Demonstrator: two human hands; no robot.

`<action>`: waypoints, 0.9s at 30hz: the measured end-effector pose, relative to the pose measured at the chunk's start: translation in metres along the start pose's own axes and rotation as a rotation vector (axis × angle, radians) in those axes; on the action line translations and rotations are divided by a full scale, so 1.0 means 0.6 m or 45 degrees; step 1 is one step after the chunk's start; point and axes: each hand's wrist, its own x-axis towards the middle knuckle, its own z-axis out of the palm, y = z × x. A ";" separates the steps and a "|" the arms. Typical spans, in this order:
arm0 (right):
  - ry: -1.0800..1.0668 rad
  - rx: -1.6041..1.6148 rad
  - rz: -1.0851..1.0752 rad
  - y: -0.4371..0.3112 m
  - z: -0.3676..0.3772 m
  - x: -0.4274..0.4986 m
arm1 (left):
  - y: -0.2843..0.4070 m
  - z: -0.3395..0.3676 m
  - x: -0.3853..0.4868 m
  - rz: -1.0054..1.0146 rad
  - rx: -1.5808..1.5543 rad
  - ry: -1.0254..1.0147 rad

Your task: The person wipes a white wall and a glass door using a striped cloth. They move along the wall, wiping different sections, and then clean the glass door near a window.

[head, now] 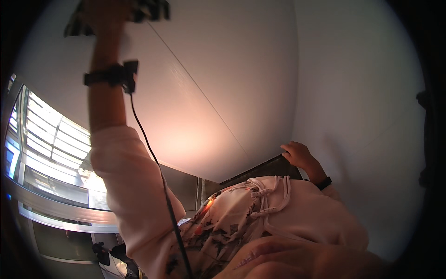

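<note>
My left hand (108, 14) is raised at the top left, blurred and partly cut off by the frame. It grips a dark object with pale stripes (150, 10), perhaps a cloth or a brush, that shows on both sides of the hand. Behind it spreads a large smooth white panel (216, 69) with a thin diagonal seam. My right hand (298, 153) is low at the right, its fingers bent by the panel's lower dark-trimmed edge (254, 171). Nothing shows in that hand. Whether it presses on the edge cannot be made out.
A second pale surface (355, 104) meets the panel at the right. From the black device (130, 76) strapped to my left wrist, a cable (153, 150) runs down across my body. At left are a bright barred window (55, 125) and a metal rail (66, 209). A black-and-white shape (113, 259) is below.
</note>
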 end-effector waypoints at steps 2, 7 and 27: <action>-0.014 -0.025 -0.019 0.001 -0.003 0.007 | 0.057 -0.022 -0.107 0.208 -0.060 -0.067; 0.028 0.028 -0.089 -0.002 -0.022 0.023 | 0.188 -0.131 -0.412 0.586 -0.472 -0.443; -0.009 0.001 -0.164 -0.031 -0.029 0.031 | -0.373 -0.048 -0.328 -1.229 -0.194 -0.051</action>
